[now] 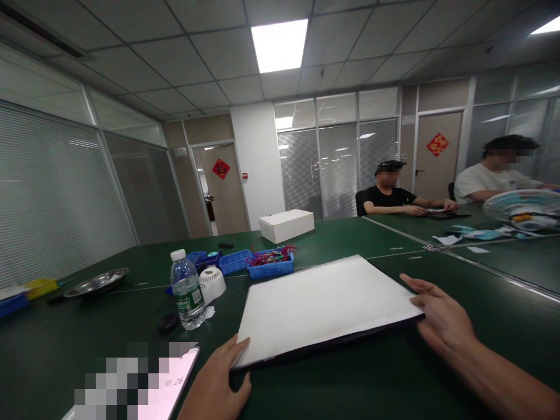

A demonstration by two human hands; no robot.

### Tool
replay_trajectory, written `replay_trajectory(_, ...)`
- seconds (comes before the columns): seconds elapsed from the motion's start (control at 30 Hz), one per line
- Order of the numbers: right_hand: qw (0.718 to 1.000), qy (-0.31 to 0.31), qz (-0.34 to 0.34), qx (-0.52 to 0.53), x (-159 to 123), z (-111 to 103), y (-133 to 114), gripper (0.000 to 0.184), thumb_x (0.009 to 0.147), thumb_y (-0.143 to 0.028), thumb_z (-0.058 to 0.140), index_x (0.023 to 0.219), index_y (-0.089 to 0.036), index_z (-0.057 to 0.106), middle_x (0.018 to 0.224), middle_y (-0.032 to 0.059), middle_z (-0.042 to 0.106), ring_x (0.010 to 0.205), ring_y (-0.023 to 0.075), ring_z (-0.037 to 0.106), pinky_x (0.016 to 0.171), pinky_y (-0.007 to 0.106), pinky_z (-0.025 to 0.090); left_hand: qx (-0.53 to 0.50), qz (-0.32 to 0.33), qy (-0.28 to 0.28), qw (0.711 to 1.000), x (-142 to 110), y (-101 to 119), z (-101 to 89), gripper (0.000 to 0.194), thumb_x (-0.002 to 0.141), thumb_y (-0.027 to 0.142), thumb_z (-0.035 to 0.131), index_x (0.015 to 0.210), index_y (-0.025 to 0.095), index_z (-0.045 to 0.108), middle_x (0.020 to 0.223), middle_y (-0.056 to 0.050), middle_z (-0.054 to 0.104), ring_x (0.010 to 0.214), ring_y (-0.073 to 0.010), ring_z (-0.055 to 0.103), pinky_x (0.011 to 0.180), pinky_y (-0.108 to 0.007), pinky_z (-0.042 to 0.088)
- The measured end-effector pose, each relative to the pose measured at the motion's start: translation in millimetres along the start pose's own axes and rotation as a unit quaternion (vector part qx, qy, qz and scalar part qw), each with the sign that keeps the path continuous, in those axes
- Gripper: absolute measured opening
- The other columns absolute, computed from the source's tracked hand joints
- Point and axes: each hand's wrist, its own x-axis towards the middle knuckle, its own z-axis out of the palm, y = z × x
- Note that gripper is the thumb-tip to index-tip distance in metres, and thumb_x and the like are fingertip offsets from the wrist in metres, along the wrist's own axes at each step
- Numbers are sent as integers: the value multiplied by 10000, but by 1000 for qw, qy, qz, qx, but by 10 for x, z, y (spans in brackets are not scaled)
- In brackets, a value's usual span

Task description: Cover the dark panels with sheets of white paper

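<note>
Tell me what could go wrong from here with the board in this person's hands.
Possible risks:
1. The left hand is at the board's near left corner and the right hand at its right side, so it might tip if either lets go.
2. The bottle stands upright left of the board; a swing that way could knock it over, though it is capped.
3. The blue tray of wires sits just beyond the far edge; pushing forward may bump it.

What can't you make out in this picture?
All in the head view:
- dark layer under the white sheet: mostly covered by it
- phone, left part: masked by pixel blocks
- left hand, wrist: cut off by the bottom edge
- fan-like thing: cut off by the right edge
</note>
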Motion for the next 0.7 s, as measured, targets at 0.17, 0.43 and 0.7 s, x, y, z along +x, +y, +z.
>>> replay_trajectory(0.17,999,16,-34,-9,91,-38,126,503,666,-294,479,1168,-284,479,1404,130,566,1213,331,603,786,466,635,25,0,34,999,31,-31,1,611,783,298,585,1391,238,587,1520,-70,519,1348,-287,548,1160,-470,418)
replay_trajectory(0.43,995,76,-61,-3,49,-19,106,401,648,-258,532,1048,-246,558,1154,154,689,835,299,711,577,439,599,38,107,164,980,123,-183,-112,411,887,315,489,1239,314,701,1317,6,691,1150,-256,696,969,-440,585)
replay_trajectory(0.7,916,85,-359,-156,-376,-151,-387,454,828,-425,610,1227,-212,564,1426,128,511,1391,360,404,1152,610,308,106,233,204,945,60,-147,-186,368,904,281,540,1237,310,692,1255,14,724,1072,-222,726,876,-334,618)
